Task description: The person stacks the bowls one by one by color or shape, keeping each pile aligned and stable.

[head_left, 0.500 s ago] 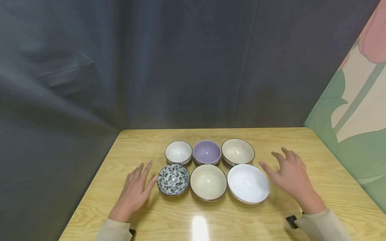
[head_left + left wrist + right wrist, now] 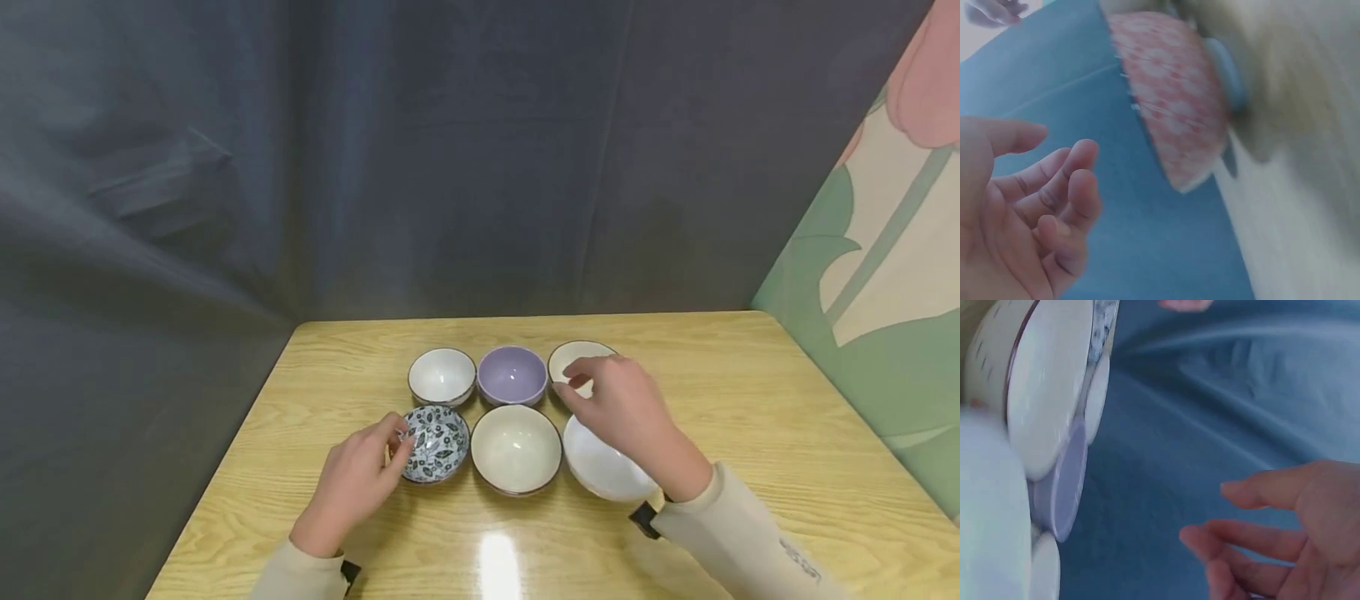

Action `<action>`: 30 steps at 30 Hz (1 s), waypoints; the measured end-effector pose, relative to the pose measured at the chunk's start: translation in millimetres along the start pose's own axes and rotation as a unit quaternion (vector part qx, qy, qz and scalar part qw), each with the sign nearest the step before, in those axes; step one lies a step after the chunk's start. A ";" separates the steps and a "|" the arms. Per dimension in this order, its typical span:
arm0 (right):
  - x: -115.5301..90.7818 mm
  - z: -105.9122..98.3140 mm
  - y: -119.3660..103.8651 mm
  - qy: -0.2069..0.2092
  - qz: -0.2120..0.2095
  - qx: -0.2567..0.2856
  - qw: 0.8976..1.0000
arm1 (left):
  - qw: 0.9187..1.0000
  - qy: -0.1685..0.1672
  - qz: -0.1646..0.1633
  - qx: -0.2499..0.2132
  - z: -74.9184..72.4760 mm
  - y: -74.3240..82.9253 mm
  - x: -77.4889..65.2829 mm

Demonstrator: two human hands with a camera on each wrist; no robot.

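My left hand [image 2: 352, 479] hovers at the left edge of the leaf-patterned bowl [image 2: 438, 446], fingers loosely bent. In the left wrist view, that hand is apart from a bowl with a pink floral outside [image 2: 1172, 94]. My right hand [image 2: 626, 412] hangs over the front-right white bowl [image 2: 600, 471] and partly hides it. Its fingertips overlap the back-right beige bowl [image 2: 573, 357] in the head view. The right wrist view shows that hand's thumb and fingers [image 2: 1266, 487] bent with nothing between them.
A cream bowl [image 2: 516, 450] with a brown rim stands in the front row's middle. Behind are a purple bowl [image 2: 512, 377] and a small white bowl [image 2: 442, 377]. The bowls stand close together on a wooden table [image 2: 750, 400], with a dark curtain [image 2: 465, 167] behind.
My right hand has moved left from beside the white bowl to above it. The left hand has shifted right, to the patterned bowl's edge, its fingers more bent. The bowls keep their arrangement.
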State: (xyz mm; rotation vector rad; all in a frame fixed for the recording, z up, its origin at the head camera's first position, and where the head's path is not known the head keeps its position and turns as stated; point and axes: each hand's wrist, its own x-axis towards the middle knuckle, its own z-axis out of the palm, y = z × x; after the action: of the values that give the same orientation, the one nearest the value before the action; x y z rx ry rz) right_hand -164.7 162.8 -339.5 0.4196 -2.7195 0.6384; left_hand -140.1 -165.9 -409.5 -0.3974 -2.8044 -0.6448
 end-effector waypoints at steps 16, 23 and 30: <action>35.7 75.7 -25.8 -0.262 0.124 -0.037 0.956 | 0.998 -0.050 0.020 -0.036 4.8 19.5 -1.9; 34.5 79.9 -12.3 -0.266 0.132 -0.035 0.954 | 0.994 -0.086 0.054 -0.051 7.7 16.2 -4.1; 36.4 92.4 -8.9 -0.264 0.132 -0.079 0.952 | 0.991 -0.099 0.059 -0.072 9.9 15.1 -5.4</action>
State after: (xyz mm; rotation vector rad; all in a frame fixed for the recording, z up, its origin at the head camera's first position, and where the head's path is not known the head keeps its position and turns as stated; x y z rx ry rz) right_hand -216.2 104.1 -401.5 0.2059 -3.3485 0.4062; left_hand -132.0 -149.5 -413.8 -0.6860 -2.8985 -0.8255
